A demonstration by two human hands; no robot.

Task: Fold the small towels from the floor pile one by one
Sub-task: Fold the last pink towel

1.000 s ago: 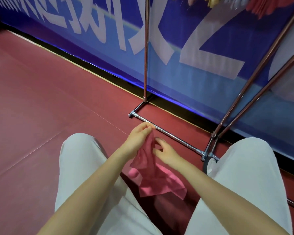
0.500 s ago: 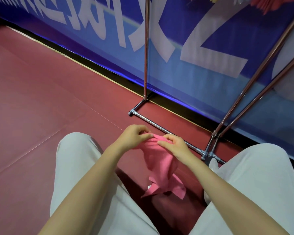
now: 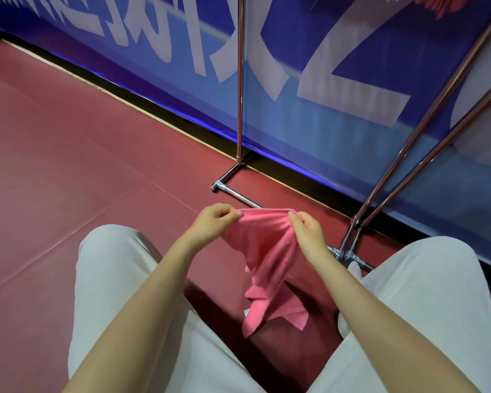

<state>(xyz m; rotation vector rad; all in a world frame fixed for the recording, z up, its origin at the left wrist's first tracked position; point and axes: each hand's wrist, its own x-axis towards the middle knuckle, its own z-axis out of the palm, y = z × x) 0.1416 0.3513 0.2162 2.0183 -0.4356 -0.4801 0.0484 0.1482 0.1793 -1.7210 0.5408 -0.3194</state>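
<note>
Towel (image 3: 262, 251) held up between the knees, top edge running left to right, the rest hanging twisted toward the floor (image 3: 68, 180). Left hand (image 3: 214, 222) and right hand (image 3: 306, 228) pinching that edge, equally near.

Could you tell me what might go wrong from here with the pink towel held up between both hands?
1. The small pink terry towel hangs twisted below the left hand and right hand, so a fold could trap the twist.
2. Both hands pinch only its top edge, which might slip.
3. Its low corners dangle near the dark red floor and may drag.
</note>
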